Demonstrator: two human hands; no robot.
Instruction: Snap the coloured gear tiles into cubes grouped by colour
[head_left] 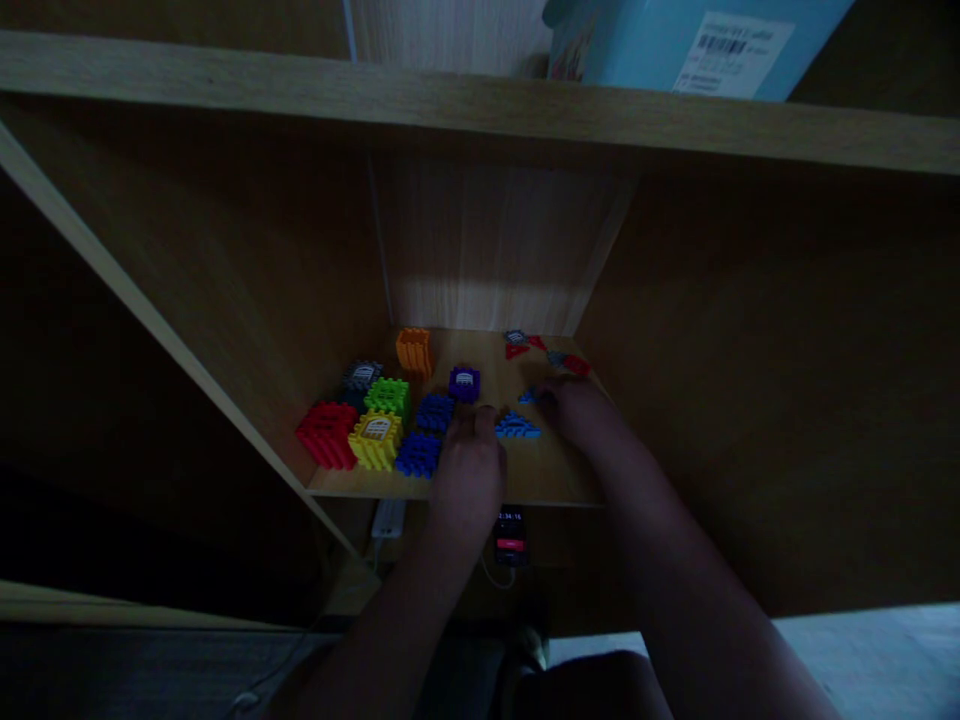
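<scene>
My left hand (471,468) is low over the shelf board, its visible fingers apart and bent down between two stacks of blue square tiles (420,454) and a stack of blue triangular tiles (517,426). Its fingertips are partly hidden, and nothing shows in them. To the right, my right hand (576,408) has its fingers closed on a small blue triangular tile (527,396), which lies at the board's surface. A purple square block (464,384) sits behind my left hand. Red triangular tiles (517,351) and a red piece (577,365) lie beyond my right hand.
Stacked red (328,435), yellow (376,440), green (388,398) and orange (415,352) tiles stand at left, beside a grey tile (364,375). Cabinet walls enclose both sides. A blue bin (637,45) rests above; a power strip (388,518) and lit device (511,537) sit below.
</scene>
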